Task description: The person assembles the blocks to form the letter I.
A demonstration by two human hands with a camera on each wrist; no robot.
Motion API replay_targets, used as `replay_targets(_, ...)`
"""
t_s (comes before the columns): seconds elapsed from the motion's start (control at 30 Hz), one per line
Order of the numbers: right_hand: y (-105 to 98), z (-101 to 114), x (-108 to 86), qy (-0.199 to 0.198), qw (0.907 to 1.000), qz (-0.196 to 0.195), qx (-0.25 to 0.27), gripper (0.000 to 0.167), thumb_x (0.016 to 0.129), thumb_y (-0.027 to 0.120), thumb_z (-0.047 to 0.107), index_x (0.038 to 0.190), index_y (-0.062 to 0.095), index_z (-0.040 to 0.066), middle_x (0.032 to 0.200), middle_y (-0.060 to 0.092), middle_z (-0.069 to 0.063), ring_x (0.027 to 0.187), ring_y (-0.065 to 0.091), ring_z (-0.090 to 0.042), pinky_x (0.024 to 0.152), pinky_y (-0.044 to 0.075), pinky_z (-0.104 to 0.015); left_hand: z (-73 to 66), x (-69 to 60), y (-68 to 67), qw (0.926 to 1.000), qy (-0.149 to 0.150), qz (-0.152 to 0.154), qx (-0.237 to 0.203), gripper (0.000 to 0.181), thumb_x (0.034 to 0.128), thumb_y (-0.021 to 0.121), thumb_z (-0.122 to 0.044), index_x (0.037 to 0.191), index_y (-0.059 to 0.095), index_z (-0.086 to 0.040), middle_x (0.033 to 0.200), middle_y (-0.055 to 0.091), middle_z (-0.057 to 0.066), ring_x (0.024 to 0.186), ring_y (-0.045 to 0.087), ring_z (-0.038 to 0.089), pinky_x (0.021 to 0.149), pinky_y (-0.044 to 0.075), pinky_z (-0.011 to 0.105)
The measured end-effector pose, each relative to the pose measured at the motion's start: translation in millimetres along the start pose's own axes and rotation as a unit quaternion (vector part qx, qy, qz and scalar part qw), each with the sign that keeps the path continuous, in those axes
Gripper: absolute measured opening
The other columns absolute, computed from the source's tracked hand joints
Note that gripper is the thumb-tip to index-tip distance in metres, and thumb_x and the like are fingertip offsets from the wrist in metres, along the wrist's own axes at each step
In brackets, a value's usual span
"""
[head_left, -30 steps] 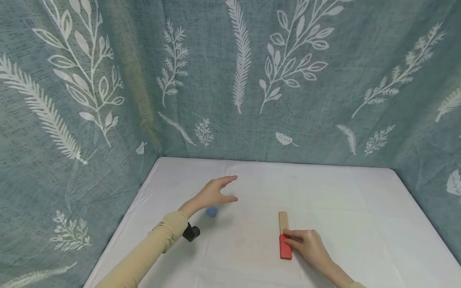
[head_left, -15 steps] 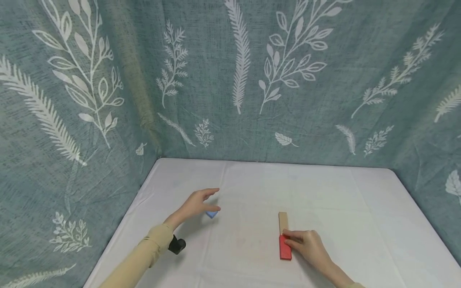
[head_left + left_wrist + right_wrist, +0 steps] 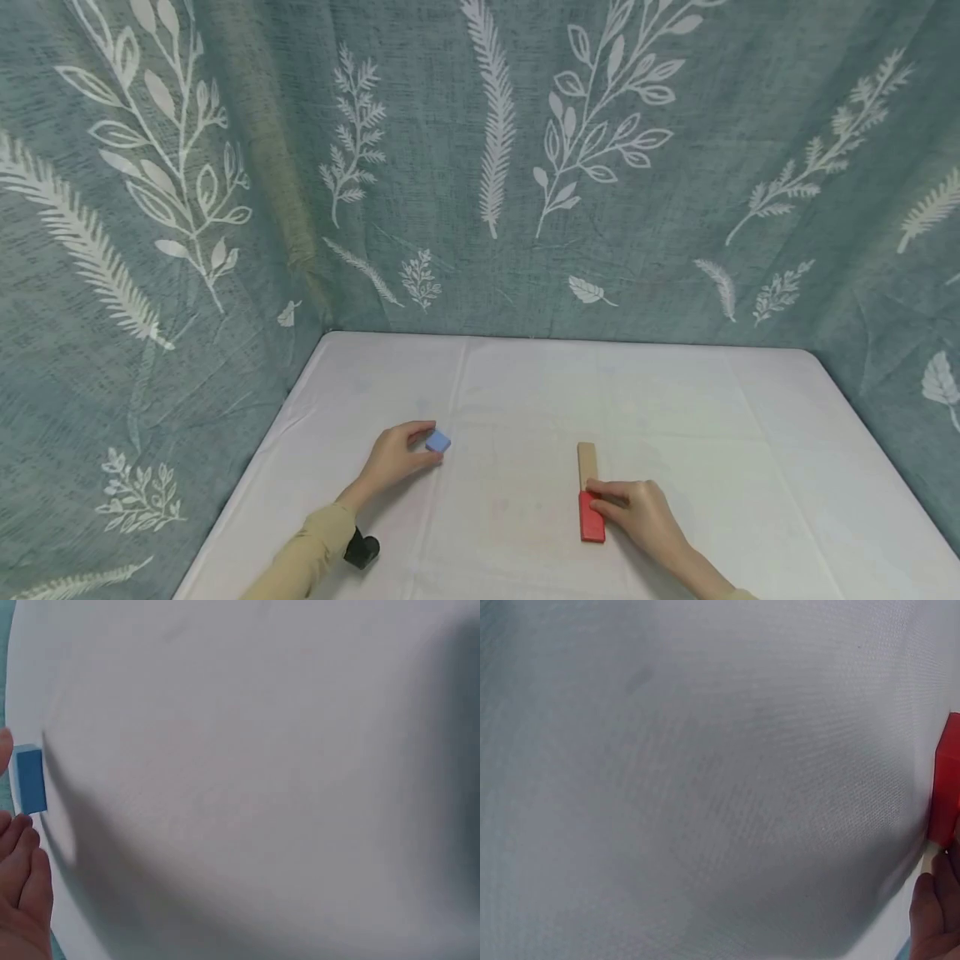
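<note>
White surface: left hand half-open around blue block, can't tell if holding.
Right hand pinches red block; bumps could shift it.

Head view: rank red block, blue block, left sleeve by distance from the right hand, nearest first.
1. Red block: touching the right hand, on its left.
2. Blue block: farther left, by the left hand.
3. Left sleeve: farthest left.

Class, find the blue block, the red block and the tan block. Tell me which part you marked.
Blue block (image 3: 438, 441): head view, on its paler face.
Red block (image 3: 592, 523): head view, upper face, below the thumb.
Tan block (image 3: 587, 465): head view, middle of its visible upper face.
</note>
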State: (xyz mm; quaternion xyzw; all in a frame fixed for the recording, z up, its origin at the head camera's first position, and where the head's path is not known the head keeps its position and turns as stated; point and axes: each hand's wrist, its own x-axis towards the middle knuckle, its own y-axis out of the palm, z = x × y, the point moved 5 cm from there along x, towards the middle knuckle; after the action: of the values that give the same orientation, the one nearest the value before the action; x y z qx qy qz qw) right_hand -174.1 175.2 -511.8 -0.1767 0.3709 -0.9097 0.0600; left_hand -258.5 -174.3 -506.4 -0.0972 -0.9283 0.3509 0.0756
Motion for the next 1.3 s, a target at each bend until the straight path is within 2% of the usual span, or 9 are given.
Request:
replay_targets(0.17, 0.0, -0.1, 0.0, -0.005, 1.0, -0.002, 0.001, 0.024, 0.074, 0.078, 0.012, 0.097, 0.076, 0.007, 0.097, 0.075, -0.004, 0.092, 0.071, -0.02, 0.074, 0.06, -0.024, 0.9, -6.8, 1.9, 0.9986, -0.01, -0.053, -0.003, 0.045, 0.0752, 0.079, -0.017, 0.114, 0.066, 0.002, 0.116, 0.067, 0.019, 0.111, 0.062, 0.034, 0.096, 0.052, 0.042)
replay_targets(0.43, -0.2, -1.5, 0.2, -0.017, 0.9998, -0.013, -0.002, 0.024, 0.073, 0.079, 0.011, 0.096, 0.076, 0.007, 0.096, 0.075, -0.003, 0.091, 0.071, -0.018, 0.074, 0.06, -0.023, 3.8, -8.7, 6.4, 0.9957, -0.017, -0.091, -0.003, 0.035, 0.0741, 0.08, -0.012, 0.106, 0.07, 0.0, 0.106, 0.071, 0.016, 0.1, 0.068, 0.03, 0.089, 0.056, 0.04)
replay_targets(0.57, -0.1, -1.7, 0.5, -0.022, 0.9997, -0.014, -0.004, 0.024, 0.072, 0.079, 0.009, 0.096, 0.076, 0.006, 0.096, 0.075, -0.004, 0.091, 0.071, -0.018, 0.074, 0.06, -0.023, 2.8, -9.1, 5.1, 0.9939, 0.014, -0.109, 0.005, 0.033, 0.0732, 0.08, -0.012, 0.102, 0.071, 0.0, 0.1, 0.072, 0.017, 0.094, 0.07, 0.031, 0.083, 0.058, 0.041)
replay_targets(0.6, -0.1, -1.9, 0.5, -0.02, 0.9997, -0.013, -0.005, 0.024, 0.072, 0.079, 0.009, 0.096, 0.076, 0.006, 0.096, 0.075, -0.004, 0.091, 0.071, -0.018, 0.074, 0.06, -0.023, 1.7, -9.2, 4.4, 0.9927, 0.031, -0.117, 0.008, 0.032, 0.0735, 0.08, -0.014, 0.101, 0.071, 0.0, 0.098, 0.072, 0.017, 0.091, 0.07, 0.03, 0.08, 0.059, 0.038)
replay_targets(0.7, -0.2, -2.5, 0.3, -0.015, 0.9998, -0.014, -0.008, 0.024, 0.072, 0.079, 0.009, 0.096, 0.076, 0.007, 0.095, 0.075, -0.004, 0.091, 0.071, -0.019, 0.074, 0.06, -0.024, 0.0, -9.7, 2.5, 0.9908, 0.051, -0.125, 0.001, 0.031, 0.0734, 0.08, -0.014, 0.099, 0.071, 0.001, 0.096, 0.072, 0.019, 0.088, 0.071, 0.03, 0.075, 0.06, 0.034)
replay_targets(0.77, -0.1, -2.8, 0.1, -0.014, 0.9998, -0.013, -0.006, 0.024, 0.072, 0.079, 0.008, 0.096, 0.076, 0.007, 0.096, 0.075, -0.004, 0.091, 0.071, -0.02, 0.074, 0.06, -0.024, 1.1, -9.0, 2.4, 0.9918, 0.037, -0.122, -0.011, 0.03, 0.0737, 0.079, -0.011, 0.1, 0.071, 0.001, 0.097, 0.072, 0.019, 0.089, 0.071, 0.03, 0.076, 0.06, 0.033)
replay_targets(0.87, -0.2, -2.9, 0.0, -0.015, 0.9998, -0.011, -0.002, 0.024, 0.073, 0.079, 0.009, 0.096, 0.076, 0.006, 0.096, 0.075, -0.004, 0.091, 0.071, -0.02, 0.074, 0.06, -0.024, 3.3, -7.8, 3.3, 0.9935, -0.011, -0.108, -0.033, 0.031, 0.0743, 0.078, -0.005, 0.103, 0.07, 0.002, 0.101, 0.071, 0.019, 0.093, 0.07, 0.03, 0.08, 0.059, 0.033)
replay_targets(0.97, -0.5, -2.7, -0.4, -0.016, 0.9998, -0.01, 0.001, 0.024, 0.073, 0.079, 0.009, 0.097, 0.076, 0.006, 0.096, 0.075, -0.004, 0.091, 0.071, -0.019, 0.074, 0.06, -0.024, 4.0, -7.3, 3.9, 0.9928, -0.042, -0.103, -0.046, 0.031, 0.0745, 0.077, -0.003, 0.104, 0.07, 0.002, 0.103, 0.071, 0.02, 0.095, 0.07, 0.03, 0.082, 0.059, 0.032)
replay_targets(1.3, -0.6, -3.4, 0.8, 0.008, 0.9998, 0.007, 0.018, 0.023, 0.076, 0.077, 0.013, 0.099, 0.076, 0.007, 0.098, 0.074, -0.005, 0.093, 0.071, -0.021, 0.075, 0.06, -0.025, 4.1, -6.0, 4.5, 0.989, -0.064, -0.112, -0.073, 0.03, 0.0739, 0.077, 0.0, 0.102, 0.07, 0.004, 0.103, 0.07, 0.023, 0.094, 0.07, 0.032, 0.079, 0.06, 0.029)
